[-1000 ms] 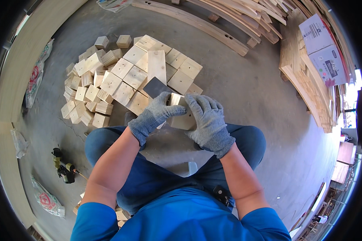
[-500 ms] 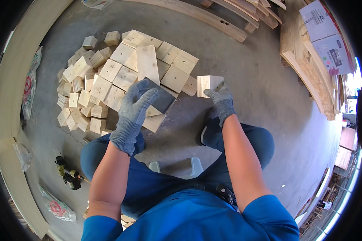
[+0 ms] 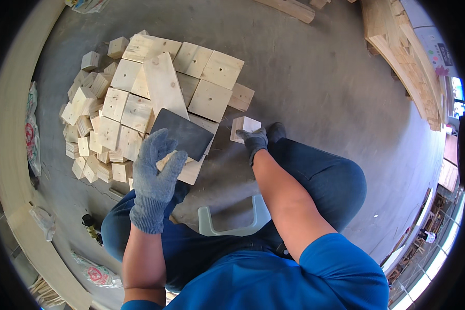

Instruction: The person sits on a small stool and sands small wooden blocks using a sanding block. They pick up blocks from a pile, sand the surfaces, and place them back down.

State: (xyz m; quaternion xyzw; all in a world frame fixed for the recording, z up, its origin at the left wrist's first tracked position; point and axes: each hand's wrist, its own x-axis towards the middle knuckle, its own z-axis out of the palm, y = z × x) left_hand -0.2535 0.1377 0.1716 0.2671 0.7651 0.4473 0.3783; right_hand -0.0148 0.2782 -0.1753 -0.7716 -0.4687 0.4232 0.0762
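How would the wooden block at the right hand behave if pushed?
The wooden block at the gloved right hand looks solid, so probably stiff. Its flat faces and straight edges suggest it would slide rather than roll.

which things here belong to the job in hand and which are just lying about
Seemingly in the job:
wooden block, at the gloved right hand
dark sheet, near the open left hand
stacked blocks

Probably just lying about:
white plastic bag, lower left
partly hidden tool
printed box, upper right
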